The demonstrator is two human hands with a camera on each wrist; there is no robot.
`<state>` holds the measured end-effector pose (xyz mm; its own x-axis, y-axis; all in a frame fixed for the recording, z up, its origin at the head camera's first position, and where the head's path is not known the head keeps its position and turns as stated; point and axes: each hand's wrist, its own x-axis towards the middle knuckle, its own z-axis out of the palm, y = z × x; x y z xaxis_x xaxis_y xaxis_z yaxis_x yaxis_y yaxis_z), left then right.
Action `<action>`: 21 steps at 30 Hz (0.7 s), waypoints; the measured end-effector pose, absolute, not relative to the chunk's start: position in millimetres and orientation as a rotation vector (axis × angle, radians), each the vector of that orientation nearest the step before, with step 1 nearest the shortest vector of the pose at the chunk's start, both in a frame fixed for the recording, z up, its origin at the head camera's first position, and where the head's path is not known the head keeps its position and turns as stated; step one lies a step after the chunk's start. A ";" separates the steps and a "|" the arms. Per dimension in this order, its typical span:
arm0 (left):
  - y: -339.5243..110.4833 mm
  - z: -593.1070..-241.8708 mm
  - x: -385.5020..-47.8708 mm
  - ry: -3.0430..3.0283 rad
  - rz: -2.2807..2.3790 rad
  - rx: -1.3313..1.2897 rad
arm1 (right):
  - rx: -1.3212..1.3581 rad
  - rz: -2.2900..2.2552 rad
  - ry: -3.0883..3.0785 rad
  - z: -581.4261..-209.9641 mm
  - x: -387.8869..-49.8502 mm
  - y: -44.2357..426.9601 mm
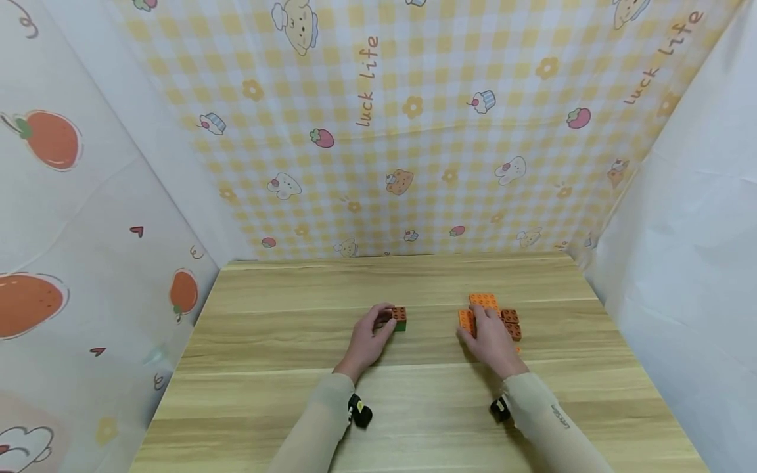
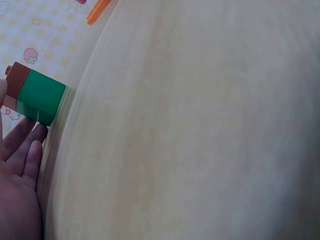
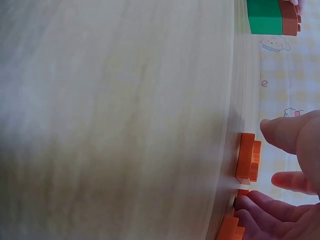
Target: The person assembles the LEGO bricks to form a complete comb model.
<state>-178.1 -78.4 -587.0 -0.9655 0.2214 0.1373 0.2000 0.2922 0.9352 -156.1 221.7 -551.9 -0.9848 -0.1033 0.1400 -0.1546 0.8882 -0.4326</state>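
A brown brick (image 1: 399, 313) sits on top of a green block (image 2: 44, 95), which rests on the table. My left hand (image 1: 368, 338) holds this stack from its left side, thumb in front and fingers behind. Over to the right, my right hand (image 1: 493, 338) reaches over a group of bricks. Its thumb and fingers are spread apart in the right wrist view, near an orange brick (image 3: 246, 157); lower fingers rest by other orange pieces. Two brown bricks (image 1: 511, 323) lie beyond its right edge, partly covered by the hand.
A larger orange brick (image 1: 483, 299) lies behind the right hand, and a small orange piece (image 1: 518, 350) peeks out beside the right wrist. Wood-grain table (image 1: 284, 328) extends around both arms. A checked cloth wall (image 1: 414, 144) stands at the back, with white sheets on both sides.
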 end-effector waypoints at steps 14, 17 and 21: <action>-78.0 -589.9 -177.5 2.514 1.825 0.437 | 0.183 0.649 -3.005 -555.8 -156.4 220.9; -77.8 -590.0 -177.5 2.514 1.831 0.434 | 0.176 0.645 -3.014 -555.6 -157.5 220.4; -77.5 -590.5 -178.4 2.510 1.836 0.421 | 0.168 0.639 -3.016 -555.9 -159.0 220.2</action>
<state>-178.4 -77.5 -590.5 -0.9640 0.2168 0.1542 0.2126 0.2795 0.9363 -159.0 220.2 -555.9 -0.9926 -0.0953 0.0753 -0.1176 0.9084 -0.4011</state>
